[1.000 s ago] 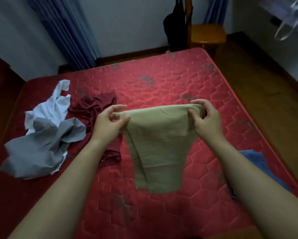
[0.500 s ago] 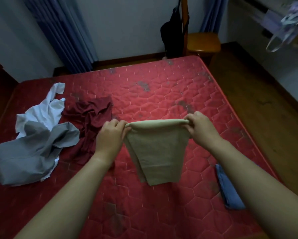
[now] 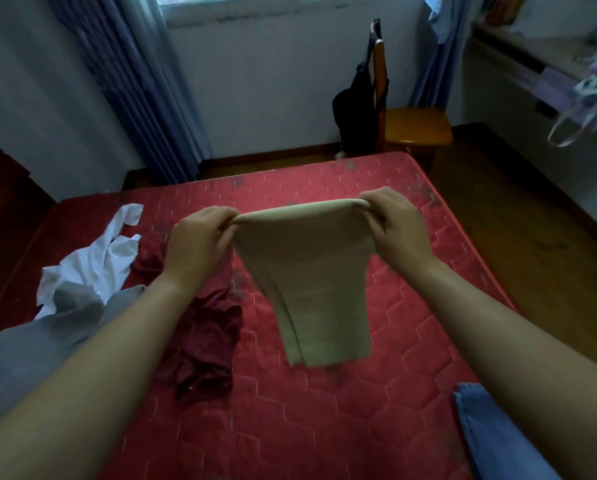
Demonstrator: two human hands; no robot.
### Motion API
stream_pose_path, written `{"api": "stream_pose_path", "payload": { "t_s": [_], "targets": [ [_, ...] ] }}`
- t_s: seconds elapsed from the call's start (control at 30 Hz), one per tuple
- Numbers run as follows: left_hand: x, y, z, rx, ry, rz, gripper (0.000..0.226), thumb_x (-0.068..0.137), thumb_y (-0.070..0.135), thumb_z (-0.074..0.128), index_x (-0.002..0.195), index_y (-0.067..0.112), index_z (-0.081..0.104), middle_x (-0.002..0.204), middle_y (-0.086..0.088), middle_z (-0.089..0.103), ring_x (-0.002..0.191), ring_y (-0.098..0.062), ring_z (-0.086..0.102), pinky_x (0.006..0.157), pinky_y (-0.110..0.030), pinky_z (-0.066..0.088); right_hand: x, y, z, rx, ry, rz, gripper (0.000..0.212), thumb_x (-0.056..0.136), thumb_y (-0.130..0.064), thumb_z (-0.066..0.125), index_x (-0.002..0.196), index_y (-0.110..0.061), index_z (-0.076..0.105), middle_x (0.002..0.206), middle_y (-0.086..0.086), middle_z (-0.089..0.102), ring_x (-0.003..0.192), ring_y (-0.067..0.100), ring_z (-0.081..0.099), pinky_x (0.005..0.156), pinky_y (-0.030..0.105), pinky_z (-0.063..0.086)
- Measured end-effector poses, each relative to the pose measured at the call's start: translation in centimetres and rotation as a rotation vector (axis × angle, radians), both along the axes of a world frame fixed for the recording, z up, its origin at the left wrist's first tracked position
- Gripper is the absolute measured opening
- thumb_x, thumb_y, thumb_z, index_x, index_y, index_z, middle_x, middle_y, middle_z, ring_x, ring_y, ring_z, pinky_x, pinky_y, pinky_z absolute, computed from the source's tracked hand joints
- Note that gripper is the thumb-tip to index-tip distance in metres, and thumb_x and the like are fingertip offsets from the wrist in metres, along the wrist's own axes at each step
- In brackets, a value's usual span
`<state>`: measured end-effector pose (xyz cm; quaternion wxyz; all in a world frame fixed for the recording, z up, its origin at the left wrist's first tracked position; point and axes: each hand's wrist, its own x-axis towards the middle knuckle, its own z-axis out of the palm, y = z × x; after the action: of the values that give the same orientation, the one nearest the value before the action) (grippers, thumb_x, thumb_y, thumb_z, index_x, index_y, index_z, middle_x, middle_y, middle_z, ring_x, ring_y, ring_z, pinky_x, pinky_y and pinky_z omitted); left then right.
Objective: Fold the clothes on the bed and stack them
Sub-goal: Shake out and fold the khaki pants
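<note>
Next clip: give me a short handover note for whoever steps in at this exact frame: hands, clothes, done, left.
Hands: left hand and right hand each pinch a top corner of the beige garment, which hangs folded above the bed.
Done: the blue garment lies flat at the near right edge, seemingly folded.
To do: finish the beige fold and stack it, probably on the blue one; then fold the maroon garment, white garment and grey garment, all crumpled on the left.
</note>
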<state>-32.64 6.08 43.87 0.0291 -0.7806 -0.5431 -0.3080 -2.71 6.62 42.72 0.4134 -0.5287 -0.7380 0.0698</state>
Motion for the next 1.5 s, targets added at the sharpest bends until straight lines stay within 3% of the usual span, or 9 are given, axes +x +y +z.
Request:
{"api": "stream_pose_path", "payload": {
  "t_s": [0.13, 0.37, 0.57, 0.73, 0.9, 1.03, 1.13, 1.27, 1.5],
  "targets": [
    [0.2, -5.3, -4.5, -0.056, -0.051, -0.068, 0.014, 0.081, 0.013, 0.061, 0.089, 0.005, 0.069, 0.091, -0.008, 0.069, 0.087, -0.022, 0.061, 0.080, -0.028, 0.043, 1.4, -5.6, -4.8, 0.005, -0.045, 0.032, 0.017, 0.084, -0.012, 0.059, 0.098, -0.010, 0.067, 0.099, 0.004, 0.065, 0.094, 0.018, 0.056, 0.081, 0.028, 0.043],
    [1.7, -14.4, -21.1, -0.489, -0.087, -0.057, 0.029, 0.079, 0.026, 0.047, 0.078, 0.008, 0.070, 0.084, -0.005, 0.069, 0.085, -0.013, 0.055, 0.074, -0.025, 0.041, 2.2, -14.4, -21.8, -0.412, -0.151, 0.097, 0.021, 0.072, 0.003, 0.073, 0.089, -0.009, 0.070, 0.094, 0.006, 0.068, 0.092, 0.023, 0.061, 0.081, 0.026, 0.043],
    [2.3, -22.1, -36.2, -0.932, 0.018, 0.033, 0.015, 0.077, 0.000, 0.062, 0.089, 0.008, 0.066, 0.092, -0.008, 0.065, 0.088, -0.028, 0.060, 0.072, -0.038, 0.048, 1.9, -20.6, -36.1, -0.768, -0.174, 0.142, 0.015, 0.079, -0.004, 0.068, 0.093, -0.009, 0.067, 0.092, 0.005, 0.065, 0.086, 0.028, 0.060, 0.078, 0.027, 0.041],
    [2.4, -25.3, -40.6, -0.939, 0.035, -0.030, 0.011, 0.077, 0.005, 0.064, 0.087, 0.011, 0.063, 0.092, -0.003, 0.062, 0.085, -0.027, 0.057, 0.065, -0.038, 0.049, 2.9, -24.2, -40.4, -0.889, -0.195, 0.207, 0.016, 0.079, -0.008, 0.070, 0.095, -0.010, 0.066, 0.095, 0.004, 0.063, 0.088, 0.028, 0.059, 0.078, 0.036, 0.047],
    [1.9, -24.5, -43.5, -1.019, 0.056, -0.076, 0.027, 0.075, 0.036, 0.066, 0.098, 0.022, 0.062, 0.104, 0.005, 0.056, 0.094, -0.020, 0.057, 0.076, -0.035, 0.049, 3.1, -22.0, -42.0, -0.991, -0.266, 0.264, 0.046, 0.068, -0.046, 0.077, 0.103, -0.018, 0.065, 0.110, 0.000, 0.058, 0.103, 0.019, 0.054, 0.091, 0.033, 0.043],
    [3.0, -19.4, -47.5, -0.882, -0.095, 0.203, 0.036, 0.079, 0.030, 0.066, 0.112, 0.016, 0.059, 0.118, -0.006, 0.050, 0.108, -0.028, 0.051, 0.095, -0.035, 0.038, 0.5, -15.5, -45.4, -0.828, -0.170, -0.033, 0.047, 0.079, -0.043, 0.067, 0.117, -0.016, 0.058, 0.127, 0.007, 0.047, 0.117, 0.026, 0.046, 0.099, 0.039, 0.038],
    [4.4, -15.1, -50.7, -0.943, -0.232, 0.440, 0.052, 0.087, 0.037, 0.058, 0.136, 0.027, 0.041, 0.138, -0.010, 0.034, 0.117, -0.034, 0.045, 0.101, -0.036, 0.035, -1.6, -11.7, -48.8, -0.931, -0.097, -0.217, 0.067, 0.084, -0.048, 0.058, 0.142, -0.026, 0.032, 0.144, 0.009, 0.025, 0.130, 0.031, 0.030, 0.107, 0.046, 0.031],
    [5.7, -13.2, -53.8, -1.002, -0.282, 0.501, 0.066, 0.093, 0.040, 0.048, 0.147, 0.034, 0.009, 0.126, -0.019, 0.045, 0.104, -0.035, 0.055, 0.081, -0.034, 0.038, -3.1, -11.4, -52.4, -0.978, -0.111, -0.272, 0.066, 0.093, -0.046, 0.045, 0.148, -0.032, 0.010, 0.134, 0.019, 0.032, 0.120, 0.039, 0.040, 0.098, 0.043, 0.035],
    [5.8, -21.8, -53.6, -1.019, -0.322, 0.375, 0.057, 0.096, 0.029, 0.046, 0.143, 0.029, 0.015, 0.100, -0.019, 0.065, 0.087, -0.037, 0.062, 0.066, -0.033, 0.041, -2.8, -19.6, -52.0, -1.020, -0.066, -0.248, 0.062, 0.093, -0.041, 0.047, 0.145, -0.034, 0.014, 0.124, 0.017, 0.049, 0.102, 0.041, 0.055, 0.077, 0.044, 0.043]
  ]
}}
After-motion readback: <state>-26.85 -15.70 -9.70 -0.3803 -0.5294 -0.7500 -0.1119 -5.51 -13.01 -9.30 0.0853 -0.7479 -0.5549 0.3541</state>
